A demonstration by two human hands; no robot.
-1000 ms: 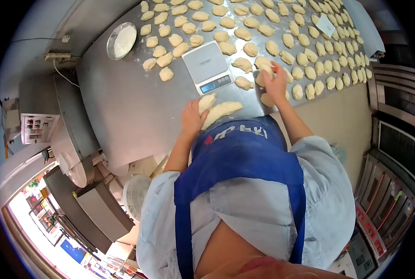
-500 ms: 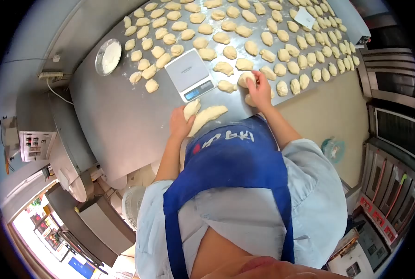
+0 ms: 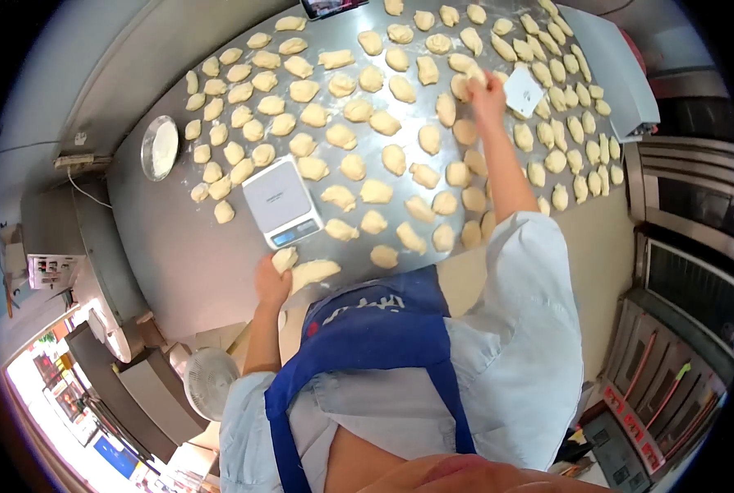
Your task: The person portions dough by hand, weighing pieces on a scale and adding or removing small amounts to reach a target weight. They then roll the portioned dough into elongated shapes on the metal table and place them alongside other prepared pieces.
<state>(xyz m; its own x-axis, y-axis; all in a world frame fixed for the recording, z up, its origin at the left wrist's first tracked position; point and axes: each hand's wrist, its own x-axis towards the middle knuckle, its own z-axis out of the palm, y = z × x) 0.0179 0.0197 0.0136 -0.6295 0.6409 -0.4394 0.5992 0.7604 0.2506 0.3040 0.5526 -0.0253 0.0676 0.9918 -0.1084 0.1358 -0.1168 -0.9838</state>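
Observation:
Many pale dough pieces [image 3: 352,167] lie in rows across the steel table [image 3: 165,263]. My left hand [image 3: 273,281] is closed round a small dough piece [image 3: 285,260] near the table's front edge. A longer dough strip [image 3: 315,273] lies just right of it. Above this hand stands a white digital scale [image 3: 278,195] with a bare plate and a lit display. My right hand [image 3: 487,97] is stretched far over the table, its fingers closed on a dough piece [image 3: 474,76] beside other pieces. Right of those fingers lies a white scraper [image 3: 523,91].
A metal bowl of flour [image 3: 161,148] is at the table's left. A dark-screened device [image 3: 332,6] lies at the far edge. A grey machine [image 3: 609,70] stands at the right end, and a white fan [image 3: 210,383] is below the table's near edge.
My right hand has moved from the near edge to far across the table. My left hand still holds its dough piece. The view has shifted, showing more of the table's far side.

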